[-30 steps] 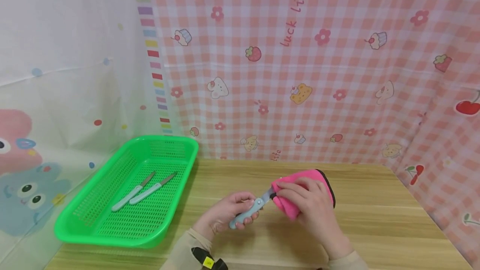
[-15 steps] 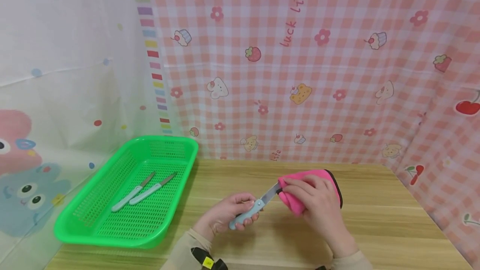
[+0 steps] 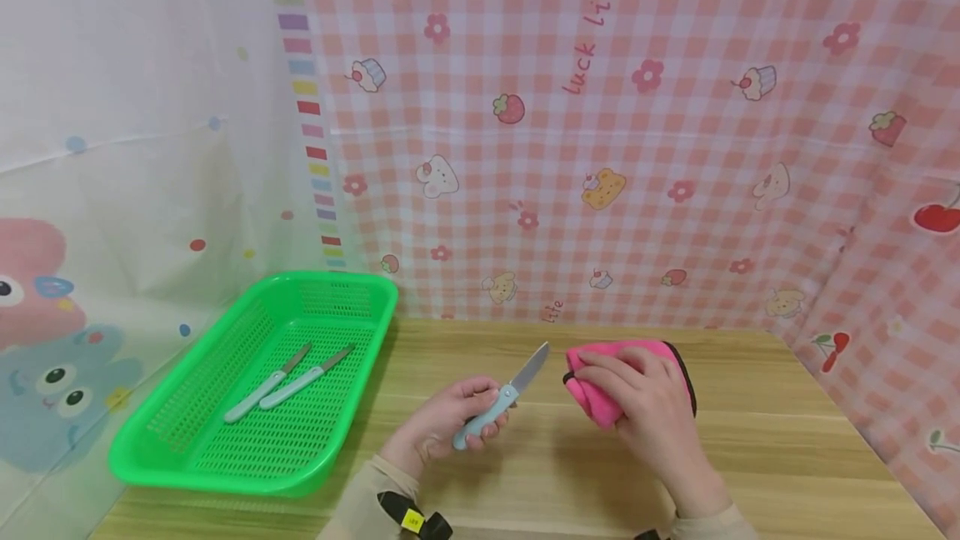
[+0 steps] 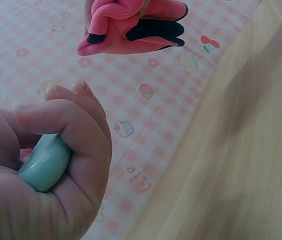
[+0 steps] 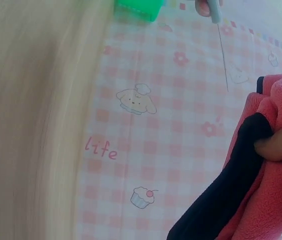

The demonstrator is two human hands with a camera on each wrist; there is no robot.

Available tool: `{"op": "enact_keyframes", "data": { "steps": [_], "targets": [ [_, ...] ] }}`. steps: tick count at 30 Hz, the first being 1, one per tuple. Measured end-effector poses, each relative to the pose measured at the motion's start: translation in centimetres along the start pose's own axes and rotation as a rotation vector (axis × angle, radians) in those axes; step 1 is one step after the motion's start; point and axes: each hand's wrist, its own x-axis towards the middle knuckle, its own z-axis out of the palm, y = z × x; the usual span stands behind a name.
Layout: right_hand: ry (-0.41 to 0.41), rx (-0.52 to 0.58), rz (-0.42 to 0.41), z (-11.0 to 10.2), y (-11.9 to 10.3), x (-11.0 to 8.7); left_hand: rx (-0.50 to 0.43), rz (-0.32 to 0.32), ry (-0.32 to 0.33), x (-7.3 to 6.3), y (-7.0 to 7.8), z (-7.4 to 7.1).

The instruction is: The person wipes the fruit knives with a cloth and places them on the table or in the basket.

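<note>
My left hand (image 3: 455, 417) grips the pale blue handle of a knife (image 3: 487, 418), its bare blade pointing up and away to the right. In the left wrist view the rounded handle end (image 4: 47, 164) shows inside the curled fingers. To the right, my right hand (image 3: 651, 402) holds a folded pink cloth (image 3: 600, 394) with black edging. A gap separates the blade tip from the cloth. The right wrist view shows the thumb pressing on the cloth (image 5: 276, 200) by its black edge, with the thin blade (image 5: 223, 60) seen edge-on beyond.
A green plastic basket (image 3: 330, 461) with perforated walls stands on the wooden table (image 3: 787, 457) at the left. Inside it lie two more knives (image 3: 255, 397) with pale blue handles. Pink checked cloth (image 3: 480, 148) hangs behind the table, and a pale printed sheet (image 3: 150, 190) hangs at the left.
The cloth has slid off the blade as my right hand moved right, baring the whole blade. My left hand has shifted slightly left and turned the blade more upward.
</note>
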Motion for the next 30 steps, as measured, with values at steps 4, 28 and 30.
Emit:
{"op": "enact_keyframes", "data": {
  "steps": [4,28,30],
  "targets": [
    [0.000,0.016,-0.023,0.2,-0.4,0.1,0.001,0.011,0.012,0.0,0.0,0.1],
    [-0.092,0.033,-0.191,2.5,-2.8,-0.3,0.052,-0.013,0.012,0.2,-0.2,1.4],
    [-0.123,0.031,-0.184,2.5,-2.8,-0.4,0.055,-0.018,0.015,0.1,-0.1,1.4]
  ]
}}
